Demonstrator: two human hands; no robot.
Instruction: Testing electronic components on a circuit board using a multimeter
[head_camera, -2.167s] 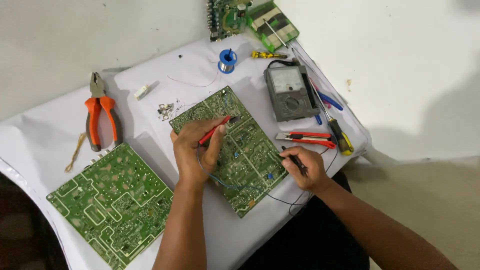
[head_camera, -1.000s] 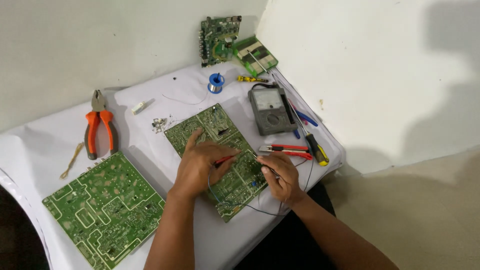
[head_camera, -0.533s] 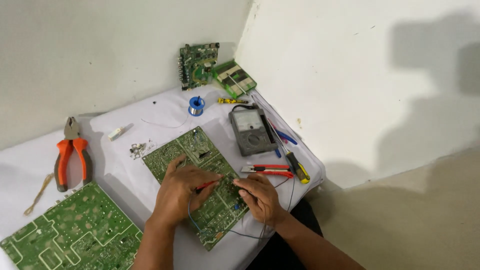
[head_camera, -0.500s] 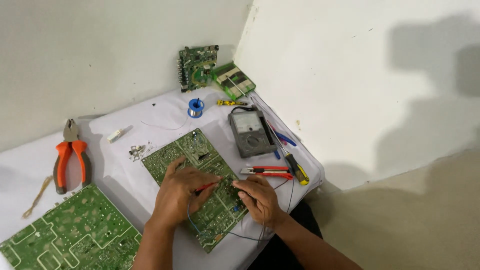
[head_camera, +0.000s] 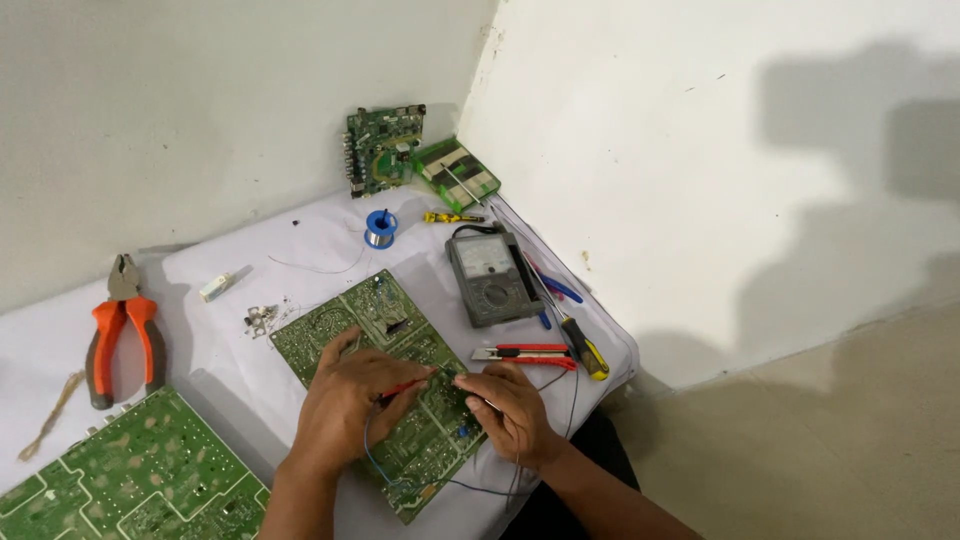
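A green circuit board (head_camera: 360, 325) lies tilted on the white cloth in front of me. My left hand (head_camera: 345, 400) rests on it and grips a red test probe (head_camera: 405, 387), its tip pointing right onto the board. My right hand (head_camera: 510, 410) holds a dark probe against the board's right side, close to the red tip. Thin blue and dark leads (head_camera: 400, 478) trail from the probes across the board's near corner. A grey analogue multimeter (head_camera: 487, 274) lies just beyond my right hand.
Orange-handled pliers (head_camera: 120, 325) lie at the left. A second large green board (head_camera: 130, 480) sits at the bottom left. A blue solder spool (head_camera: 380, 227), small boards against the wall (head_camera: 385, 150), a red cutter (head_camera: 525, 353) and screwdrivers (head_camera: 580, 345) lie by the meter.
The view has swung up and to the right, showing more wall and floor. Both hands stay on the board, with the two probe tips brought closer together.
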